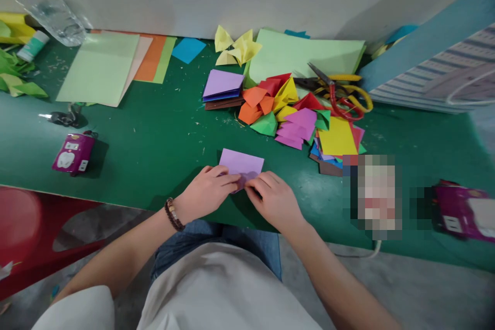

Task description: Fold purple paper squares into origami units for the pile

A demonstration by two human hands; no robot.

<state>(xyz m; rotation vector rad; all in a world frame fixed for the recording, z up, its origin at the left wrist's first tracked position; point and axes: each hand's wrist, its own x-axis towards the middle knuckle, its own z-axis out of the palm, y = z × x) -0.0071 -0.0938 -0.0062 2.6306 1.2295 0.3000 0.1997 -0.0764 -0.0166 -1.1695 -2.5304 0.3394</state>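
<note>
One lilac sheet (247, 161) under both grips (209, 188) (275, 199)

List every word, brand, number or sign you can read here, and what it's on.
None reads clearly.
Left purple packet: printed marks, too small.
Right purple packet: marks too blurred.
Glue stick: any print too small.
Pixelated object: obscured.
Lilac paper at the fingers: no writing visible.

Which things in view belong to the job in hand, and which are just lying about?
Seemingly part of the job:
purple sheet, under the left hand and right hand
purple-topped paper stack
folded orange paper
red-handled scissors, possibly; untouched

Probably just lying about:
clear bottle
left-side purple packet
key
</note>
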